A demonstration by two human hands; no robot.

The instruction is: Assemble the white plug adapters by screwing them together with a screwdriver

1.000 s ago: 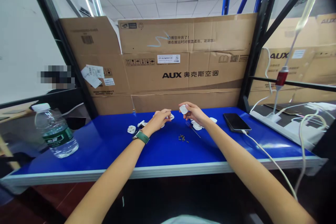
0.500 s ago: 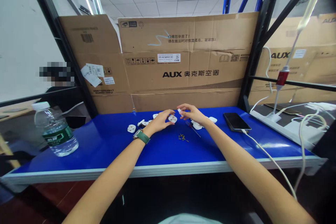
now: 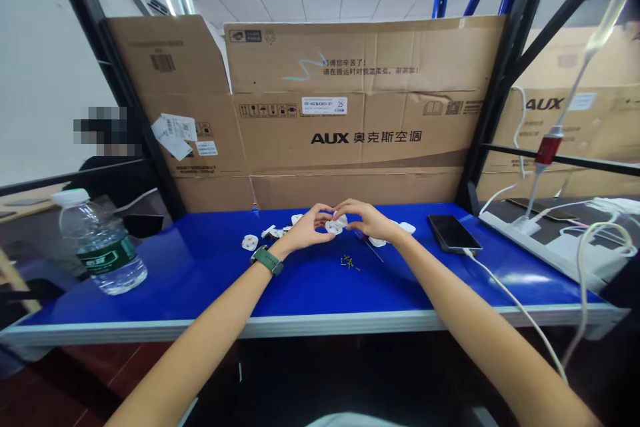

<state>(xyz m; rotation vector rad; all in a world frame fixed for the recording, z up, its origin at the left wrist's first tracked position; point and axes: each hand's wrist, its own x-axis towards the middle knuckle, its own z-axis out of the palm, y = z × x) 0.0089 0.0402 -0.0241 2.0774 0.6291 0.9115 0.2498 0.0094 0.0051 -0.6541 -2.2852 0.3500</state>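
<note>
My left hand (image 3: 311, 230) is closed on the edge of a white plastic piece (image 3: 334, 227), rounded-square with small dark holes, held just above the blue tabletop. Fingers of my right hand (image 3: 367, 219) come in from the other side, bent in a pinch against a small white part (image 3: 342, 219) at its upper edge. Whether the two parts touch is hard to see. Several brass screws (image 3: 349, 262) lie scattered nearer to me. A thin screwdriver (image 3: 374, 251) rests partly under my right hand. Another white piece (image 3: 250, 242) lies left of my left hand.
More white pieces (image 3: 274, 232) lie behind my left wrist, others (image 3: 407, 227) beyond my right. A phone (image 3: 454, 233) with a cable and a power strip (image 3: 545, 247) are at right. A water bottle (image 3: 105, 247) stands at left. Cardboard (image 3: 360, 180) backs the table.
My right hand has moved left and slightly down, bringing the small white part to the piece in my left hand. The left hand stays close to where it was.
</note>
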